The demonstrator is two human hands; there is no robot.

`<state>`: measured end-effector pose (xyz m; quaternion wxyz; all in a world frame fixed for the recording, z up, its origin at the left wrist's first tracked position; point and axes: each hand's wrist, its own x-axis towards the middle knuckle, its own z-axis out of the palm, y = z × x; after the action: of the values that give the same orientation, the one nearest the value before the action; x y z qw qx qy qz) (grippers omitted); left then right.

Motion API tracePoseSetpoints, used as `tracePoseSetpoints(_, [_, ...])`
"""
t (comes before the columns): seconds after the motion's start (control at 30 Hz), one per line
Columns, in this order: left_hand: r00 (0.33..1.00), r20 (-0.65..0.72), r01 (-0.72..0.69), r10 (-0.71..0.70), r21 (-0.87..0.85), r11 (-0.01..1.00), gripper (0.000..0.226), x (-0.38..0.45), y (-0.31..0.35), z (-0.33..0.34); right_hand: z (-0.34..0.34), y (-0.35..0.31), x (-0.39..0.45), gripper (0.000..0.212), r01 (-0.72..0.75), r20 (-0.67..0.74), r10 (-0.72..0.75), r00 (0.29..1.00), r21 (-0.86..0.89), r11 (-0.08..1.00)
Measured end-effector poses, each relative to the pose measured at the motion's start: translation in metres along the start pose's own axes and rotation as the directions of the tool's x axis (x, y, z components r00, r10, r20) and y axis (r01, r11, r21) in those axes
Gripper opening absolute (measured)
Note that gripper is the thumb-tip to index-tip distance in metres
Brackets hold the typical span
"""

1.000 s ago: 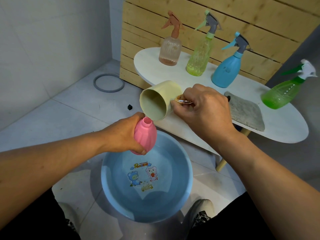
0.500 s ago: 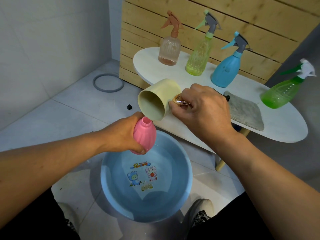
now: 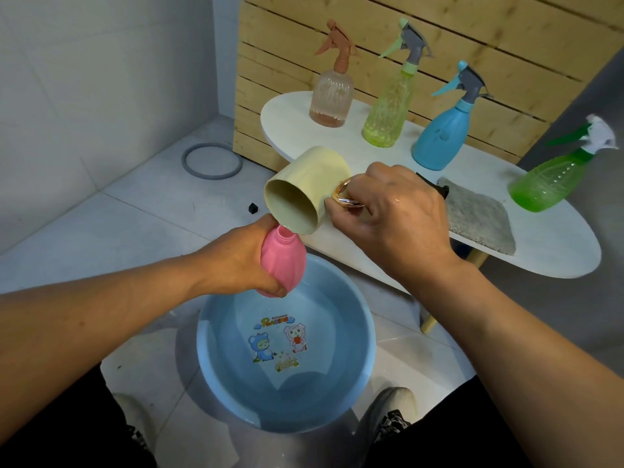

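cup in our right hand tips over bottle gripped by left hand; off-centre lip could spill into basin.

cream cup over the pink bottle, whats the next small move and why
Probably swing the cream cup back upright and dip it into the blue basin for more water. The right hand has it tipped almost level, rim at the mouth of the pink bottle in the left hand, and no water shows inside the cup; the basin below holds water.
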<state>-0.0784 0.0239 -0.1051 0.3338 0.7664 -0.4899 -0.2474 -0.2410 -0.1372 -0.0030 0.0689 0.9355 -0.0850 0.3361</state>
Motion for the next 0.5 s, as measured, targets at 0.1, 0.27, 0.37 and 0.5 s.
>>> tracePoseSetpoints(0.1, [1.0,-0.01,-0.007,0.007,-0.01,1.0,0.102,0.0006,0.0007,-0.0006,-0.0003,-0.001,-0.0012,0.035,0.042,-0.032,-0.042,0.999,-0.002,0.999])
tracePoseSetpoints(0.27, [1.0,-0.019,-0.014,0.014,-0.027,1.0,0.103,0.0009,0.0004,-0.0008,-0.0035,-0.0017,-0.0013,0.033,0.115,-0.071,-0.117,0.991,-0.037,0.993])
tracePoseSetpoints(0.37, [0.999,-0.037,-0.008,0.007,-0.036,0.999,0.101,0.0008,0.0006,-0.0015,-0.0038,-0.0025,-0.0013,0.033,0.153,-0.094,-0.158,0.983,-0.059,0.986])
tracePoseSetpoints(0.5, [0.998,-0.06,-0.01,0.008,-0.037,0.999,0.098,-0.0003,0.0017,-0.0021,-0.0045,-0.0027,-0.0003,0.033,0.195,-0.14,-0.204,0.969,-0.073,0.978])
